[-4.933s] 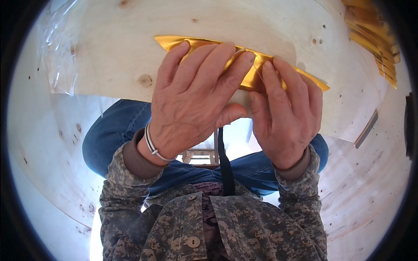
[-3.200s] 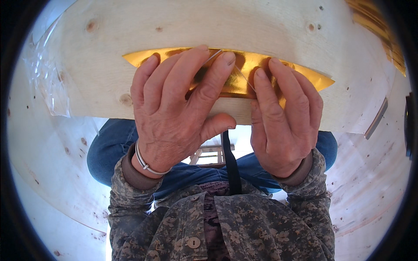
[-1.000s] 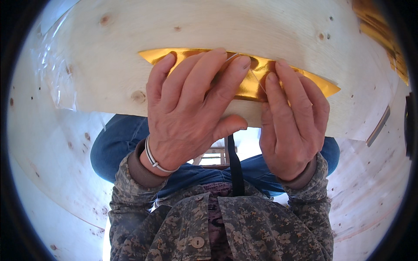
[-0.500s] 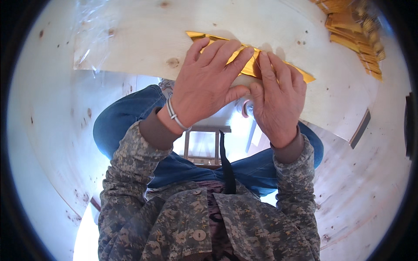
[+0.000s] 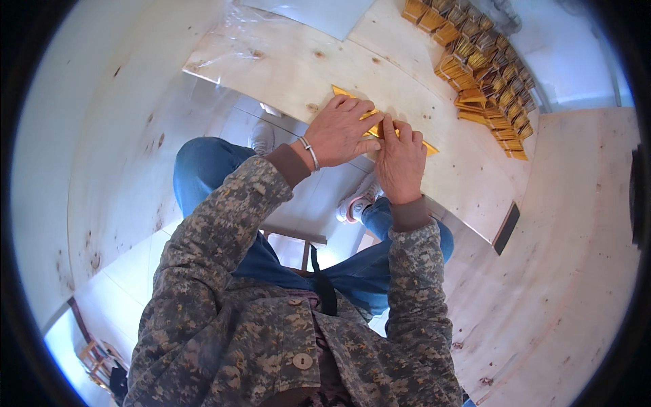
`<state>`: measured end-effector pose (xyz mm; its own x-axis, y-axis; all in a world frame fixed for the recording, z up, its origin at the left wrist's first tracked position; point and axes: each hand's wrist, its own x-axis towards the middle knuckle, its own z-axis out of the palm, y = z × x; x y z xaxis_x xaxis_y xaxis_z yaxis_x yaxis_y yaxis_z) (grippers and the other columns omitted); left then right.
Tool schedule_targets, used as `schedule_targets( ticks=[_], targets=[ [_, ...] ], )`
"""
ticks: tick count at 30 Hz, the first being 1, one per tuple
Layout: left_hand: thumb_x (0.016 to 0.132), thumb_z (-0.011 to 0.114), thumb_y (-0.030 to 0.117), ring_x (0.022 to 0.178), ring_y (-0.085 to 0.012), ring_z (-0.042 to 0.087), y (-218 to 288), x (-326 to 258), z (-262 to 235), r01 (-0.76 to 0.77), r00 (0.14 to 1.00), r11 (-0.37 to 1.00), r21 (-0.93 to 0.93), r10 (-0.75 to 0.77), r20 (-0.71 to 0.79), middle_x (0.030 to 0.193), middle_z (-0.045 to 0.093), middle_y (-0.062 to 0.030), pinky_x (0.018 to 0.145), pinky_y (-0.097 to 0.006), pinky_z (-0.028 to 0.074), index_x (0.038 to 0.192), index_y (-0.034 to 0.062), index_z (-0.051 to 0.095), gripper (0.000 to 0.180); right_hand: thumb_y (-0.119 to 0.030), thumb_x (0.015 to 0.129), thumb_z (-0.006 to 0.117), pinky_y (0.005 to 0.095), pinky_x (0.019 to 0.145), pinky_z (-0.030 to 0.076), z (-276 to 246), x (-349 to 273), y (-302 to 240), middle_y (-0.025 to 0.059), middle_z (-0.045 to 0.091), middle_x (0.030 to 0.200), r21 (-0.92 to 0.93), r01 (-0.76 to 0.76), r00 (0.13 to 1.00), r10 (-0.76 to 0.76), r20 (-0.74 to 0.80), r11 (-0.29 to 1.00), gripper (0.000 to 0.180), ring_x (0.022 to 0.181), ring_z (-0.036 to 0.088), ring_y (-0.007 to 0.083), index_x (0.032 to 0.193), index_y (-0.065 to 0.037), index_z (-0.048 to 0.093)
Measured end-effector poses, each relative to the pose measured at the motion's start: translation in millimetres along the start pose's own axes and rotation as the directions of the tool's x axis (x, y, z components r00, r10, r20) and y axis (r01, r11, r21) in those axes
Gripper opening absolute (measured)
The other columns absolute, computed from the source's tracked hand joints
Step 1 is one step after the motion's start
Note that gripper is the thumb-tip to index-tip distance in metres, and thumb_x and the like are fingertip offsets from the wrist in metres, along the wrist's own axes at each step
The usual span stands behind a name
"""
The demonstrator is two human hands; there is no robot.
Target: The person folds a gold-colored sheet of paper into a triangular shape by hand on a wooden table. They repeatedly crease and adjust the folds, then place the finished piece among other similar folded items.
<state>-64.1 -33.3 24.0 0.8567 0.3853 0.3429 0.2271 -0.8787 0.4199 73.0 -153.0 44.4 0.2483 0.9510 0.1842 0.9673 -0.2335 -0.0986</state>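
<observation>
A strip of shiny gold foil paper point(image 5: 430, 147) lies slantwise near the front edge of the wooden board, its pointed ends showing past both hands. My left hand point(image 5: 338, 132), with a silver bracelet at the wrist, curls its fingers over the left and middle part, thumb pointing toward the other hand. Closed on the middle of the paper, my right hand point(image 5: 400, 163) has its fingertips beside the left ones, index finger and thumb close together. The fingers hide much of the paper's middle.
Rows of folded gold paper bundles point(image 5: 475, 74) stand at the far right of the wooden board point(image 5: 407, 81). Crinkled clear plastic point(image 5: 237, 34) and a pale sheet point(image 5: 319, 13) lie at the far left. A dark strip point(image 5: 506, 228) sits at the board's right corner.
The view has shifted, so the hands look smaller and more of the bundles and the pale sheet shows. Both hands stay on the gold paper, their fingertips now closer together.
</observation>
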Motion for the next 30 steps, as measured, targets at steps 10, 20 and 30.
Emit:
schedule_targets(
  ticks=[10, 20, 30],
  targets=[
    [0.093, 0.054, 0.054, 0.133, -0.0322, 0.046, 49.8, -11.6, 26.3, 0.043, 0.968, 0.985, -0.165, -0.082, -0.237, 0.137, 0.052, -0.0184, 0.116, -0.054, 0.022, 0.143, 0.0087, 0.046, 0.068, -0.025, 0.087, 0.064, 0.0456, 0.084, 0.045, 5.3, -3.7, 3.4, 0.0051, 0.056, 0.119, -0.027, 0.005, 1.000, -0.005, 0.002, 1.000, 0.037, 0.104, 0.053, 0.0300, 0.122, -0.013, 0.065],
    [0.098, 0.038, 0.066, 0.135, -0.0314, 0.043, 34.1, 0.1, 32.8, 0.122, 0.983, 0.990, -0.074, -0.130, -0.126, 0.140, 0.051, -0.0171, 0.116, -0.054, 0.023, 0.145, 0.0085, 0.044, 0.074, -0.029, 0.090, 0.062, 0.0462, 0.085, 0.045, 11.4, -2.3, 5.1, 0.0054, 0.056, 0.121, -0.083, 0.020, 1.000, -0.020, -0.001, 0.996, 0.035, 0.105, 0.053, 0.0307, 0.122, -0.014, 0.065],
    [0.096, 0.044, 0.064, 0.141, -0.0293, 0.041, 31.5, -2.8, 32.1, 0.161, 0.977, 0.986, 0.033, -0.155, -0.144, 0.145, 0.051, -0.0199, 0.118, -0.051, 0.022, 0.149, 0.0056, 0.041, 0.079, -0.030, 0.094, 0.060, 0.0472, 0.086, 0.045, 13.8, -1.7, 3.9, 0.0049, 0.058, 0.125, -0.068, -0.006, 1.000, 0.006, -0.001, 0.998, 0.042, 0.109, 0.054, 0.0305, 0.134, -0.017, 0.059]
  ],
)
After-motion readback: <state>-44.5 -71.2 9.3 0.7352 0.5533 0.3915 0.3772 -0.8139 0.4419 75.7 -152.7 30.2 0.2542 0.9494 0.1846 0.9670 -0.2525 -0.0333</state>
